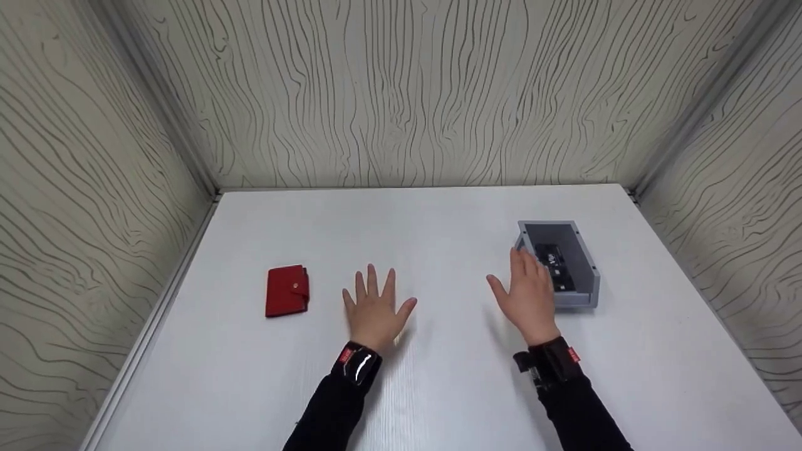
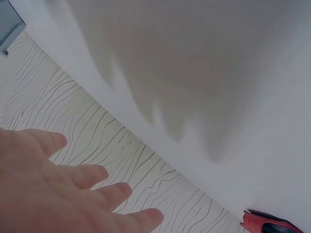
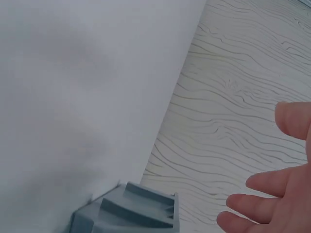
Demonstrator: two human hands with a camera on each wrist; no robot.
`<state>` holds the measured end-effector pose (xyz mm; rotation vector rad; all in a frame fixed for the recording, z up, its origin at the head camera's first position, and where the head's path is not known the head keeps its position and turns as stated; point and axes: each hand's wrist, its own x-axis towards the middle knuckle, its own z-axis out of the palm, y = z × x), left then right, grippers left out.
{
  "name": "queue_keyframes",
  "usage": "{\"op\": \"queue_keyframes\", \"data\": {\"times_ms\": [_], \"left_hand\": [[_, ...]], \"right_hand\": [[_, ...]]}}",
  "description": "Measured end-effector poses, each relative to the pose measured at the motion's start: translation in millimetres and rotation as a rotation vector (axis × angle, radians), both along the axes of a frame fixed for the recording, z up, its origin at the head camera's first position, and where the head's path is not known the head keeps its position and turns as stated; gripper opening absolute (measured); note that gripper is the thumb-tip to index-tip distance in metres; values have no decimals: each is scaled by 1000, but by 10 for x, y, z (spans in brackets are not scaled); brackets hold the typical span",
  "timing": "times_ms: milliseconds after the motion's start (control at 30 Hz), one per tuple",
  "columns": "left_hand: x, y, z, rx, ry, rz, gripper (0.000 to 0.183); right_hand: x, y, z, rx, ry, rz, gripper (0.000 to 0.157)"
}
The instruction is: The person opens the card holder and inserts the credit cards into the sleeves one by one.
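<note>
My left hand (image 1: 374,316) hovers over the white table with its fingers spread, casting a shadow below. To its left lies a closed red wallet (image 1: 286,291) with a snap strap; a corner of the wallet (image 2: 269,222) shows in the left wrist view. My right hand (image 1: 527,299), fingers straight and thumb apart, is above the table and hides the near left part of a grey tray (image 1: 586,263). A black card (image 1: 551,260) with light lettering lies inside the tray. Neither hand holds anything. In the right wrist view the tray (image 3: 136,206) appears low in the picture.
The white table (image 1: 438,238) ends at a back wall (image 1: 401,94) with a wood-grain pattern. Similar side walls (image 1: 75,219) stand left and right, with grey metal strips at the corners. Both wrists wear black bands.
</note>
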<state>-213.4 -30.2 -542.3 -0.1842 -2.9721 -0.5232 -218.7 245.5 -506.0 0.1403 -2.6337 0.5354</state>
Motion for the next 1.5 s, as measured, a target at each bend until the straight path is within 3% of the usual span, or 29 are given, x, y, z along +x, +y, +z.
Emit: {"op": "queue_keyframes", "data": {"times_ms": [267,467,833,1100,1333,1500], "left_hand": [[-9,16,16,14,36,-3,74],[-24,-13,37,53,73,7,71],[-105,-188,225,132,242,-11,54],[-222,-538,313,131,327,59,45],[-258,-891,343,121,274,137,41],[-261,-1107,336,104,214,182,37]], "right_hand": [[-30,345,103,-32,27,-55,65],[-33,439,152,-28,15,-68,66],[-98,264,182,-28,-5,-58,65],[-144,5,143,-19,64,-4,61],[-154,-231,106,-19,79,36,59],[-157,-428,89,-27,35,57,61]]}}
